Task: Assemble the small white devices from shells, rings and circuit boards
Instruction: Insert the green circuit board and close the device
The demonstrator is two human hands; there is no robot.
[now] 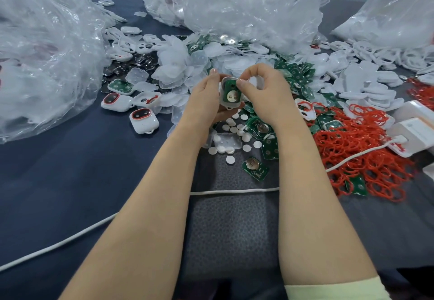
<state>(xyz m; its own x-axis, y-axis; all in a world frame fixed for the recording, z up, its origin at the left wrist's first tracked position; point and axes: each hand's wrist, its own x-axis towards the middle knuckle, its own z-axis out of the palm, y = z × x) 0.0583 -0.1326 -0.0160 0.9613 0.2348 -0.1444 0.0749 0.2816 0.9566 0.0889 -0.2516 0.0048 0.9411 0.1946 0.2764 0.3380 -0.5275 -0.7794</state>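
A dark blue cloth [70,182] covers the table and fills the lower half of the frame. 3 crumpled clear plastic bags lie along the top: 1 at the upper left [42,53], 1 at the upper centre [234,6] and 1 at the upper right [394,13]. Below the centre bag spreads a heap of loose shells [183,64], translucent and white, running towards the right edge. A tangle of red rings [366,158] lies at the right, with green circuit boards [296,69] scattered between it and the shell heap. A white cable [58,243] runs from the lower left across the middle to 2 white boxes [415,133] at the right edge. 2 closed white devices with red-ringed windows [143,117] lie left of centre. Small white discs [234,126] lie scattered just below the hands.

At the frame's centre both bare forearms reach up to 1 white shell [226,105], held above the table. The left hand [206,97] cradles it from the left, fingers curled round its back and thumb upright. The right hand [265,88] has its fingers curled, its thumb tip on the shell's upper right edge. Inside the shell sits a green board [231,93] with a round metal contact.
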